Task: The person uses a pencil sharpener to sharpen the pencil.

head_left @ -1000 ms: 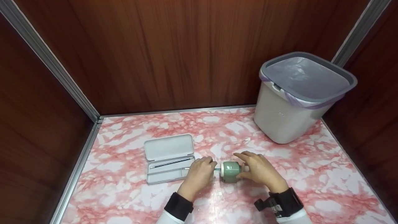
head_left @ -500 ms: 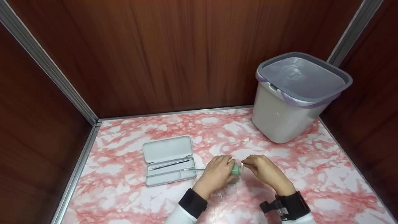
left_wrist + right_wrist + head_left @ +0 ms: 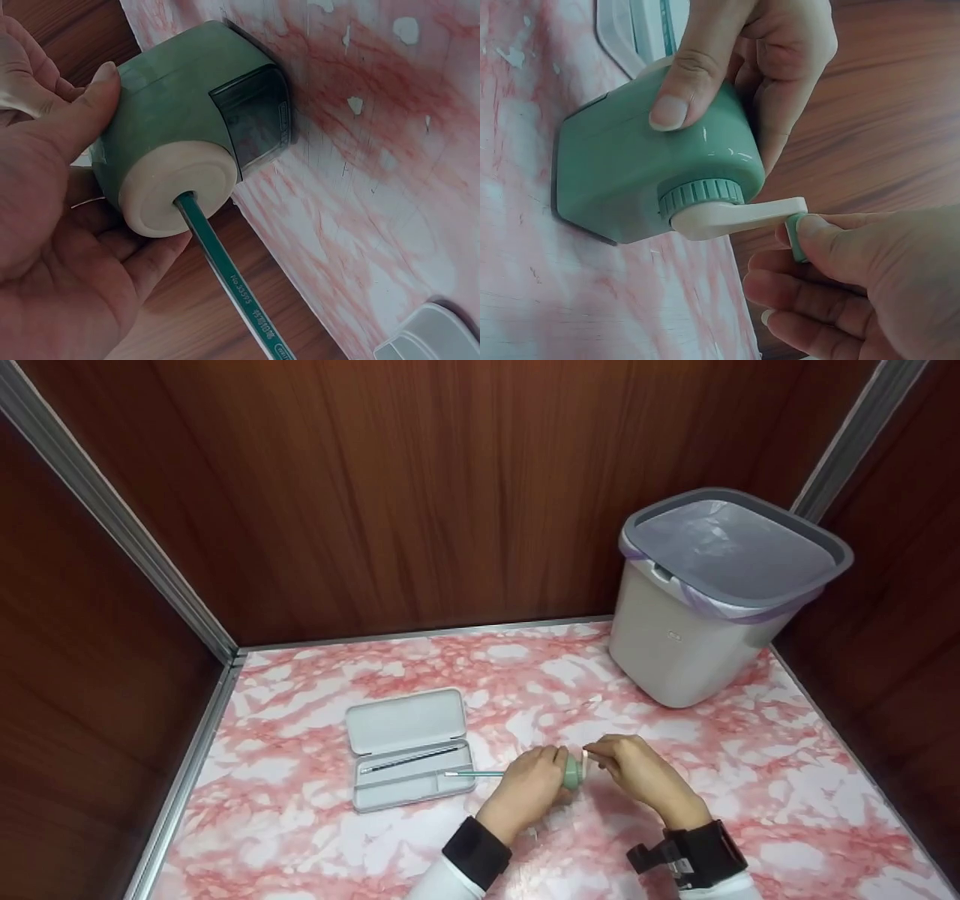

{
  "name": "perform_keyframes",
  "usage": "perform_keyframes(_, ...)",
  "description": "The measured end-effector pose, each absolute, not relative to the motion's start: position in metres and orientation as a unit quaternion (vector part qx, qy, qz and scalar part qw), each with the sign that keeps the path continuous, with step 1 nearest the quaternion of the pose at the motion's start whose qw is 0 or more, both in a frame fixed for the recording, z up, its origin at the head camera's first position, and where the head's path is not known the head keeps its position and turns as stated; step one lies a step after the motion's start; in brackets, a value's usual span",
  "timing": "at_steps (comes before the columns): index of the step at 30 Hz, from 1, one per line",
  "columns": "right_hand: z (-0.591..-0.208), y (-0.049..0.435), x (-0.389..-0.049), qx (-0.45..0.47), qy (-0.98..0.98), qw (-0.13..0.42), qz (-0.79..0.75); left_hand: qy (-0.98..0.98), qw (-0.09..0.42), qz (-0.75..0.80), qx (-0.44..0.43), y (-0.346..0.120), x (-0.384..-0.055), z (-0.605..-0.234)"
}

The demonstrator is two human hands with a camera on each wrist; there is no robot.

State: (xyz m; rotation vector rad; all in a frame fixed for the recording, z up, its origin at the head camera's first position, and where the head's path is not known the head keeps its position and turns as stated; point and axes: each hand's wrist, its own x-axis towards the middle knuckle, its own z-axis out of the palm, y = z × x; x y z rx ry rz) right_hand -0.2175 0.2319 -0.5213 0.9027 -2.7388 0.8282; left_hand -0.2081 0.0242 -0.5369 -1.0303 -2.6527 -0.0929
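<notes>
The place looks like a small, boxed-in work booth (image 3: pixel 480 472). Dark wood-grain panels (image 3: pixel 90 675) stand at the back and both sides, with grey metal strips (image 3: pixel 114 510) along the corners. They close in a surface (image 3: pixel 300 832) with a red-and-white marbled pattern. A lined bin (image 3: pixel 667 641), an open pencil case (image 3: pixel 407 721) and a pencil sharpener (image 3: pixel 165 101) lend it a desk-like look. What building the booth sits in cannot be told.

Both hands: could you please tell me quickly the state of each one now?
Left hand: closed, holding the green pencil sharpener.
Right hand: closed, pinching the crank knob.
</notes>
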Motion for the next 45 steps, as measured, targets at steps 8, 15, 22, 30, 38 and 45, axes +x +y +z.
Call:
perform_keyframes(8,-0.521,0.230,-0.218,0.288,-0.919,0.070,0.261,-0.927,0.099,-0.073,-0.354,0.021,-0.210,-0.535)
perform_keyframes(15,-0.524,0.228,-0.221,0.264,-0.926,0.074,0.259,-0.922,0.084,-0.095,-0.365,0.020,-0.214,-0.534)
perform_keyframes(22,-0.526,0.227,-0.226,0.243,-0.930,0.065,0.270,-0.919,0.085,-0.105,-0.370,0.020,-0.215,-0.533)
perform_keyframes(30,-0.532,0.226,-0.234,0.244,-0.927,0.058,0.278,-0.921,0.093,-0.097,-0.366,0.019,-0.215,-0.536)
perform_keyframes(38,-0.544,0.226,-0.240,0.230,-0.932,0.028,0.279,-0.923,0.083,-0.100,-0.362,0.020,-0.216,-0.534)
perform_keyframes(45,-0.560,0.227,-0.237,0.238,-0.936,0.017,0.257,-0.925,0.101,-0.096,-0.355,0.021,-0.215,-0.535)
